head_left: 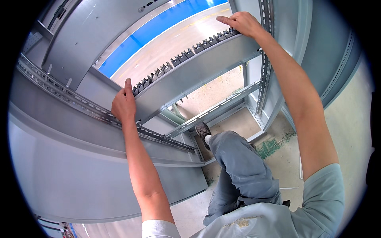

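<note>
A long grey sheet-metal panel (pixel 202 65) spans the metal cabinet frame in front of me, sloping up to the right. Along its far edge runs a row of dark comb-like clips (pixel 184 56) with metal tips. My left hand (pixel 124 104) is closed round the panel's left end, thumb pointing up beside the last clip; its fingers are mostly hidden. At the other end, my right hand (pixel 245 24) grips the upper corner, its thumb stretched left above the clips. Each end of the panel lies close to a perforated upright; whether it is fastened there I cannot tell.
Perforated rails (pixel 71 88) line the cabinet's left side, and another rail (pixel 265 71) stands at the right. A slotted crossbar (pixel 220 108) lies below the panel. My shoe (pixel 203 130) is inside the frame's base. A thin cable (pixel 274 147) lies on green-stained floor.
</note>
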Motion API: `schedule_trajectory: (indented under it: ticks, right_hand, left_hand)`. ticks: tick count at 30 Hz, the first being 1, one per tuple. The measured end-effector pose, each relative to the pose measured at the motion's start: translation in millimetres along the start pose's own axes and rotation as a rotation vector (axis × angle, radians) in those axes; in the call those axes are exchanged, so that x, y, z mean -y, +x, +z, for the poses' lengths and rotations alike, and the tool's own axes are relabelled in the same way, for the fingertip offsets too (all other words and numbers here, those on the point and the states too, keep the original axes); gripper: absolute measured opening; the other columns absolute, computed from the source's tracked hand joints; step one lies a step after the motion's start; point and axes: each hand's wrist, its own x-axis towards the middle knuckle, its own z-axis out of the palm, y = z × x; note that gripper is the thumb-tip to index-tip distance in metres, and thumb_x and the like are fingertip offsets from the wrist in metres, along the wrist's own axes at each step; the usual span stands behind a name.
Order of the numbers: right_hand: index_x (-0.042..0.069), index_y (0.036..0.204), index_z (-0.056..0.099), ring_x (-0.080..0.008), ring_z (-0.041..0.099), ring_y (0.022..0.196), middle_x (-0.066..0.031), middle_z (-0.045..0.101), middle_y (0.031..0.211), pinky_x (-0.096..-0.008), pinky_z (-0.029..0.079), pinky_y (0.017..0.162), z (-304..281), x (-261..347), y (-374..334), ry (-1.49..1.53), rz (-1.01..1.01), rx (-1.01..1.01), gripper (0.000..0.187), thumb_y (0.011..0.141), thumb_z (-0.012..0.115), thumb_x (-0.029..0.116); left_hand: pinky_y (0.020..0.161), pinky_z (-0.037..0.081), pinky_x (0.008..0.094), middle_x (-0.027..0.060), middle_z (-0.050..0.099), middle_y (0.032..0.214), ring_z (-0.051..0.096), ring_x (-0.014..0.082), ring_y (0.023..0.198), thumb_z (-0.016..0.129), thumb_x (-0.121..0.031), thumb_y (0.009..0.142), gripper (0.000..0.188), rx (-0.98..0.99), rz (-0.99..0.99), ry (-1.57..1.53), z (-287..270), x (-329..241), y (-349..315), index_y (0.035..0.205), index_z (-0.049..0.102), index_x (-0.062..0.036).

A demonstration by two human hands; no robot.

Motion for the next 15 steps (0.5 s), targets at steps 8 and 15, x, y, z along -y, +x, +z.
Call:
schedule_trajectory:
  ticks: [8, 15]
  right_hand:
    - [0.004, 0.061, 0.069, -0.0313, 0.069, 0.072, -0.0142, 0.065, 0.065, -0.0448, 0.054, 0.071, 2.6, -4.1, 0.9, -0.018, -0.001, -0.015, 0.093, 0.084, 0.046, 0.092]
    - [0.005, 0.063, 0.071, -0.0311, 0.069, 0.072, -0.0144, 0.067, 0.066, -0.0449, 0.055, 0.072, 1.7, -3.0, 1.0, -0.041, 0.011, -0.002, 0.091, 0.084, 0.048, 0.091]
  left_hand:
    - [0.073, 0.05, 0.0499, 0.0188, 0.072, 0.081, 0.068, 0.0426, 0.085, 0.032, -0.081, 0.098, 0.087, 0.011, 0.0, 0.013, -0.9, -1.0, -0.2, 0.082, 0.075, -0.0067]
    - [0.072, 0.051, 0.0492, 0.0188, 0.072, 0.082, 0.068, 0.042, 0.085, 0.032, -0.081, 0.097, 0.087, 0.019, -0.006, 0.017, -3.0, -2.4, -0.8, 0.082, 0.075, -0.0068]
